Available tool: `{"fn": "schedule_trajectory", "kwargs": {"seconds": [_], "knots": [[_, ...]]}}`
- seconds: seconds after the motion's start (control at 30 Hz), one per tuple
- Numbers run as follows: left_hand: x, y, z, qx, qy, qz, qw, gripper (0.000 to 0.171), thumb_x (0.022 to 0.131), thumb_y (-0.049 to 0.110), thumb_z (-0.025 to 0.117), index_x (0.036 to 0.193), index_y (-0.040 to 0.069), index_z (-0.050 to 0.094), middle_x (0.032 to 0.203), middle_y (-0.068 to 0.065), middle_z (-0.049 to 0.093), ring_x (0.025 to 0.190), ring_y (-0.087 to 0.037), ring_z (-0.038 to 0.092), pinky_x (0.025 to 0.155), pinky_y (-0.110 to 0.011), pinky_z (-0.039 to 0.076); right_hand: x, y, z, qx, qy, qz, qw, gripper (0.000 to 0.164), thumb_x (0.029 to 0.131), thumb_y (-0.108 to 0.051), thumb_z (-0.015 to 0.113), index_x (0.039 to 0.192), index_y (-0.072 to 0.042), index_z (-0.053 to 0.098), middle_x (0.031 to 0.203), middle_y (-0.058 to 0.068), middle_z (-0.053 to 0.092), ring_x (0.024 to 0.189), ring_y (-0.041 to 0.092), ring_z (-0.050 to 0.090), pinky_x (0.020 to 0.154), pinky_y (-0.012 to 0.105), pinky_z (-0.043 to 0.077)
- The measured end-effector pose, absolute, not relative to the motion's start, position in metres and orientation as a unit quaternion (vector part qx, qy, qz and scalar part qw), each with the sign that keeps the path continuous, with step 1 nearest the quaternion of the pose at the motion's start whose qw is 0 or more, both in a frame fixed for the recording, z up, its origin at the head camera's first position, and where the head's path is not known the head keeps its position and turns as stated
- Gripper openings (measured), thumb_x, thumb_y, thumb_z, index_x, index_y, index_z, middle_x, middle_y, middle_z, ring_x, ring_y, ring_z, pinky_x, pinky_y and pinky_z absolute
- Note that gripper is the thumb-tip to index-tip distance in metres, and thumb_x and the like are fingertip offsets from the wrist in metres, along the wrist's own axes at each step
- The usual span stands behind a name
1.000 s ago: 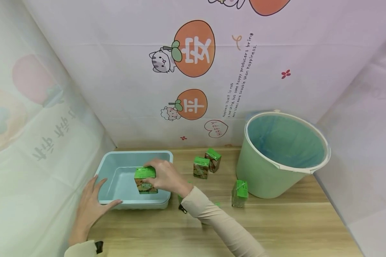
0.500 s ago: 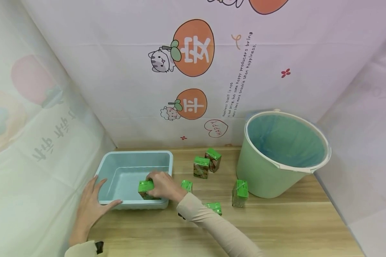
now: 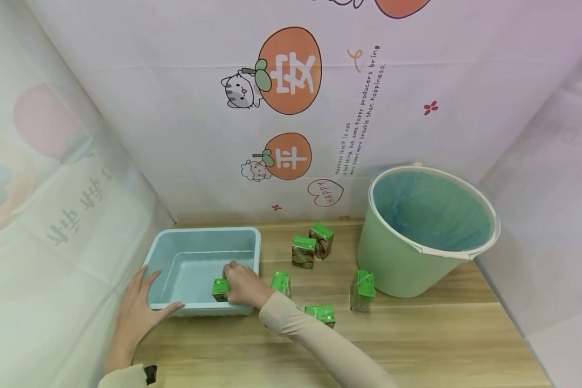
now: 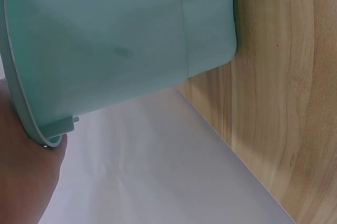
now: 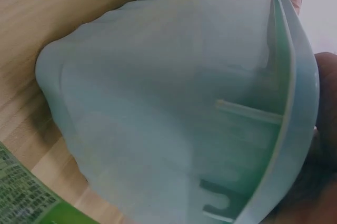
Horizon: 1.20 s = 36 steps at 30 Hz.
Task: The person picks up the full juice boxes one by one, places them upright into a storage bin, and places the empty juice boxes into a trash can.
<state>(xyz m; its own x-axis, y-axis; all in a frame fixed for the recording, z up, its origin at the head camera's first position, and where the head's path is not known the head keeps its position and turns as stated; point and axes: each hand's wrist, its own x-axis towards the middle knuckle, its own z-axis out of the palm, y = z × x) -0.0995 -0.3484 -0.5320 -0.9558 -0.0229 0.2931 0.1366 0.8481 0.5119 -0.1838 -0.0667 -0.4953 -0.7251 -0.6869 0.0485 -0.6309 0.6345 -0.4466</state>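
Observation:
A light-blue plastic basin [image 3: 194, 231] stands on the left of the wooden table. My left hand [image 3: 138, 307] holds its near left corner, with thumb along the front rim and fingers spread at the left rim. In the left wrist view, part of that hand [image 4: 29, 166] is at the basin rim [image 4: 18, 92]. Inside the basin, near its front right, my right hand [image 3: 244, 285] grips a small green-topped drink carton [image 3: 220, 289] low down, partly hidden by the fingers. The basin's outer wall [image 5: 147, 77] fills most of the right wrist view.
Several like cartons stand on the table: one beside the basin [image 3: 281, 282], one near the right sleeve [image 3: 321, 314], two farther back, such as the carton [image 3: 303, 252], and one carton [image 3: 362, 291] by the large pale-green bucket [image 3: 397, 269]. Printed cloth [image 3: 199, 134] surrounds the table.
My right hand has lowered the drink carton into the basin and moved slightly right and towards the front rim. Two table cartons behind the sleeve came into view. The left hand stayed put.

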Motion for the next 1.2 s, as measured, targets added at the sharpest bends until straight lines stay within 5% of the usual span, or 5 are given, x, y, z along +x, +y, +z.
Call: {"fn": "schedule_trajectory", "kwargs": {"seconds": [0.23, 0.53, 0.77, 1.03, 1.2], "knots": [[-0.099, -0.346, -0.53, -0.029, -0.95, -0.274, 0.15, 0.099, 0.076, 0.046, 0.093, 0.152, 0.001, 0.047, 0.164, -0.036, 0.025, 0.147, -0.06, 0.025, 0.106, -0.081, 0.029, -0.187, -0.072, -0.5, -0.372, 0.904, -0.2, 0.062, 0.029, 0.084, -0.006, 0.085, 0.099, -0.003, 0.062, 0.089, 0.003, 0.055, 0.069, 0.01, 0.045, 0.059, 0.019, 0.043], [-0.097, -0.348, -0.532, -0.029, -0.951, -0.272, 0.147, 0.1, 0.076, 0.048, 0.092, 0.152, 0.002, 0.047, 0.165, -0.035, 0.025, 0.148, -0.06, 0.025, 0.108, -0.081, 0.028, -0.187, -0.078, -0.503, -0.344, 0.914, -0.197, 0.087, 0.033, 0.083, -0.001, 0.086, 0.105, 0.001, 0.061, 0.094, 0.008, 0.056, 0.07, 0.012, 0.047, 0.062, 0.022, 0.047], [-0.098, -0.348, -0.531, -0.03, -0.95, -0.272, 0.151, 0.1, 0.076, 0.048, 0.092, 0.152, 0.002, 0.047, 0.165, -0.035, 0.025, 0.147, -0.06, 0.025, 0.108, -0.081, 0.029, -0.183, -0.079, -0.503, -0.356, 0.919, -0.16, 0.046, 0.032, 0.083, 0.003, 0.084, 0.108, 0.001, 0.064, 0.095, 0.009, 0.06, 0.073, 0.015, 0.057, 0.066, 0.022, 0.053], [-0.099, -0.348, -0.532, -0.029, -0.951, -0.268, 0.154, 0.1, 0.074, 0.048, 0.093, 0.151, 0.002, 0.048, 0.164, -0.035, 0.027, 0.147, -0.059, 0.026, 0.105, -0.081, 0.031, -0.179, -0.071, -0.488, -0.352, 0.92, -0.162, 0.061, 0.058, 0.089, -0.022, 0.089, 0.137, -0.001, 0.064, 0.125, 0.011, 0.065, 0.11, 0.019, 0.067, 0.089, 0.023, 0.057], [-0.099, -0.348, -0.533, -0.029, -0.95, -0.269, 0.156, 0.1, 0.074, 0.048, 0.093, 0.151, 0.003, 0.048, 0.164, -0.034, 0.027, 0.147, -0.059, 0.025, 0.105, -0.082, 0.03, -0.175, -0.051, -0.467, -0.361, 0.911, -0.189, 0.07, 0.056, 0.095, -0.025, 0.084, 0.142, -0.004, 0.062, 0.141, 0.011, 0.061, 0.126, 0.023, 0.064, 0.098, 0.027, 0.056]]}}
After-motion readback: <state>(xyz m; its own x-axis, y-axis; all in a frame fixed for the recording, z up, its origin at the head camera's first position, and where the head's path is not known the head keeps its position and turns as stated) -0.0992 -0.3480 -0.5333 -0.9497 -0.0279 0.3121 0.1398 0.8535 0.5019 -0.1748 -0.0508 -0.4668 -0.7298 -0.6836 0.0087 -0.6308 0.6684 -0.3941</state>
